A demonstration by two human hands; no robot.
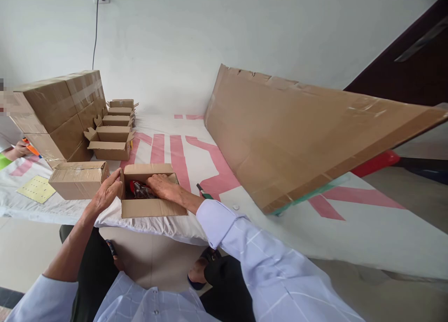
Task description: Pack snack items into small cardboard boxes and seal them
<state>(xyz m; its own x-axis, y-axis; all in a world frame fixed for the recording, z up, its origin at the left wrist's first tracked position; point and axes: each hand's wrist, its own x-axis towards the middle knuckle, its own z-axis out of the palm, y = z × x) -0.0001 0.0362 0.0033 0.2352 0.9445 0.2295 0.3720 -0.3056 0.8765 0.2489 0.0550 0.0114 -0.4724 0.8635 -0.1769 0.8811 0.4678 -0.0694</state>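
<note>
An open cardboard box stands near the front edge of the table, its flaps up. My left hand grips the box's left side, fingers on the edge of the raised flap. Inside lies a packet in shiny clear plastic, dark with red parts; its exact kind is unclear. My right hand reaches in from the right, with curled fingers on the packet; the fingertips are partly hidden. A closed cardboard box sits just left of my left hand.
Several open boxes line up behind, beside a stack of taped cartons. A big cardboard sheet leans at right. A dark-tipped green marker-like object and a yellow card lie on the table. Another person's hand holds something orange.
</note>
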